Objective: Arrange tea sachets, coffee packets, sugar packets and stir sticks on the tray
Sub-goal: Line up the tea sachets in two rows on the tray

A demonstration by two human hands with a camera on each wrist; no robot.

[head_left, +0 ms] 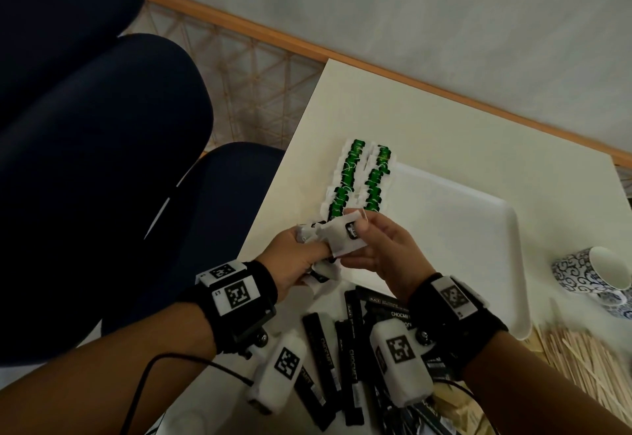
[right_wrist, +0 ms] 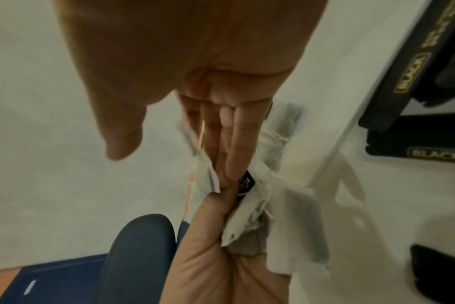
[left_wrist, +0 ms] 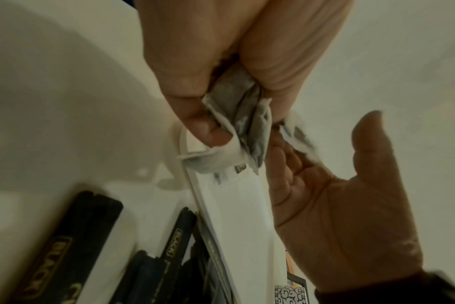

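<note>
My left hand (head_left: 290, 260) grips a bunch of white tea sachets (head_left: 342, 241) with black tags, held above the table beside the near left corner of the white tray (head_left: 461, 236). In the left wrist view the curled fingers (left_wrist: 221, 61) squeeze the crumpled sachets (left_wrist: 237, 115). My right hand (head_left: 386, 253) meets the bunch from the right. Its fingers (right_wrist: 231, 144) lie straight against one sachet (right_wrist: 249, 216), and the thumb stands apart. Two rows of green-tagged tea sachets (head_left: 359, 181) lie along the tray's left edge. Black coffee packets (head_left: 321, 342) are scattered under my wrists.
A pile of wooden stir sticks (head_left: 581, 359) lies at the right, near the tray's corner. A blue-patterned cup (head_left: 595, 273) lies on its side right of the tray. A dark blue chair (head_left: 102, 161) stands left of the white table, whose left edge (head_left: 273, 195) is close.
</note>
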